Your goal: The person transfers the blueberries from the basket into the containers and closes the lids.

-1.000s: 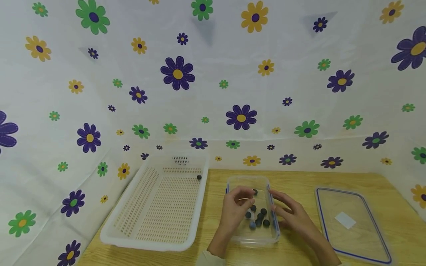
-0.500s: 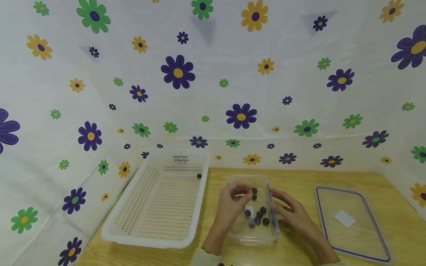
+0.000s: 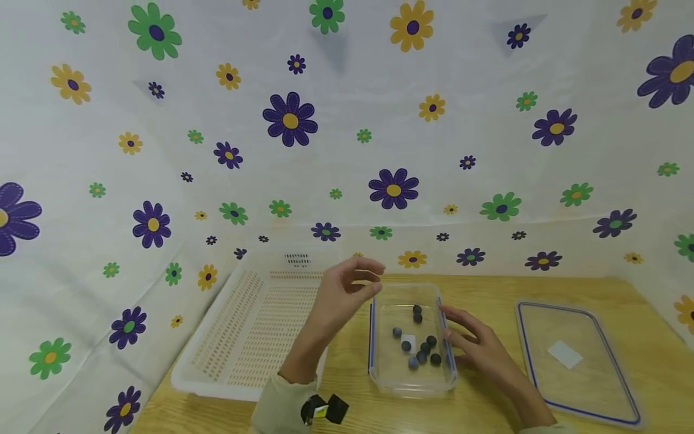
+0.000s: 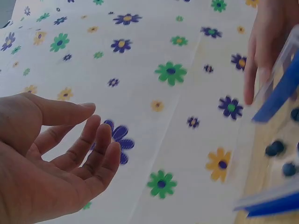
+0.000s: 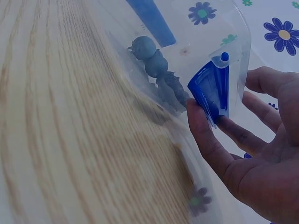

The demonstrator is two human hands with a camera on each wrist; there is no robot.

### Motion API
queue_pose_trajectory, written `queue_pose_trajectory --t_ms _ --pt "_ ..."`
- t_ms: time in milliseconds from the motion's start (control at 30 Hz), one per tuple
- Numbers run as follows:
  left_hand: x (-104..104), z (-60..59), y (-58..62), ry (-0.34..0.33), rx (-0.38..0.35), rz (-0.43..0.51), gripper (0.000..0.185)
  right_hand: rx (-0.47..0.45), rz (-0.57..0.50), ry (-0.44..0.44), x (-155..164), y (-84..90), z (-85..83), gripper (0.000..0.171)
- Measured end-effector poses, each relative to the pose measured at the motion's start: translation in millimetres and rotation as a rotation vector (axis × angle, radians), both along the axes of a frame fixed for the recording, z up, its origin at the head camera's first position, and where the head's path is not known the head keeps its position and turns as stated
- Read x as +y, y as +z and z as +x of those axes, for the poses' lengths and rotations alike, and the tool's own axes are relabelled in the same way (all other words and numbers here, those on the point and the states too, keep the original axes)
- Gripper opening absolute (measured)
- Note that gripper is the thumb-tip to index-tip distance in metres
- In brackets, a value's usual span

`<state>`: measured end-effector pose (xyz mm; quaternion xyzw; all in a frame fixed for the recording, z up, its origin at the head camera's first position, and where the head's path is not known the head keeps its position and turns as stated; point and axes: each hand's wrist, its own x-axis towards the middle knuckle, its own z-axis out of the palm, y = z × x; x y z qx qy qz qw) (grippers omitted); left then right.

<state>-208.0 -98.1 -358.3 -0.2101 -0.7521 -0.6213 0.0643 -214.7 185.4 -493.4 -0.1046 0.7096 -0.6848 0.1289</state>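
Note:
My left hand (image 3: 364, 279) is raised over the right rim of the white slotted basket (image 3: 255, 337). In the left wrist view my left hand (image 4: 96, 133) is spread loosely and its palm holds nothing. A clear plastic container (image 3: 401, 378) with blue clips stands on the wooden table and has several blueberries (image 3: 423, 351) in it. My right hand (image 3: 458, 331) lies along the container's right wall with straight fingers. In the right wrist view my right hand (image 5: 224, 128) has its thumb against a blue clip (image 5: 212, 86), with the blueberries (image 5: 156, 63) just beyond.
The container's clear lid (image 3: 575, 361) with a blue seal lies flat on the table at the right. A flower-print cloth (image 3: 347, 150) covers the back and side walls. The wooden table (image 3: 488, 289) shows bare behind the container.
My left hand has lifted out of the container and moved left and up to the basket's right rim. The right hand has stayed against the container's right side.

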Motion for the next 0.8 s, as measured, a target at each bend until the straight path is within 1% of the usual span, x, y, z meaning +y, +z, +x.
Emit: queue_pose_trajectory --t_ms 67,133,200,267,400,467,633,700,800 --pt "-16 -7.6 7.4 0.024 0.005 -0.024 0.023 0.006 0.008 0.0 -1 0.0 -1.3 0.058" --pt "-32 -17.0 11.8 0.044 0.004 -0.051 0.023 0.013 0.019 -0.003 -2 0.5 -2.5 0.057" --pt "-48 -27.0 12.1 0.05 -0.003 -0.072 0.025 0.018 0.032 -0.011 -2 1.4 -3.2 0.057" --pt "-64 -37.5 7.9 0.057 -0.009 -0.093 0.027 0.017 0.041 -0.019 -2 2.2 -2.8 0.056" --pt "-89 -55.0 -6.7 0.096 -0.049 -0.117 0.029 0.005 0.038 -0.017 -1 1.9 -0.7 0.057" --pt "-97 -63.6 -16.5 0.125 -0.096 -0.125 0.029 -0.001 0.032 -0.012 0 1.1 0.5 0.057" --pt "-108 -85.4 -42.7 0.165 -0.227 -0.138 0.03 -0.008 0.031 -0.02 2 -1.5 2.1 0.058" --pt "-112 -92.6 -51.7 0.181 -0.266 -0.143 0.03 -0.008 0.028 -0.022 2 -2.3 1.8 0.058" --pt "-117 -102.0 -63.1 0.205 -0.302 -0.174 0.031 -0.005 0.021 -0.023 0 -3.5 0.6 0.058"
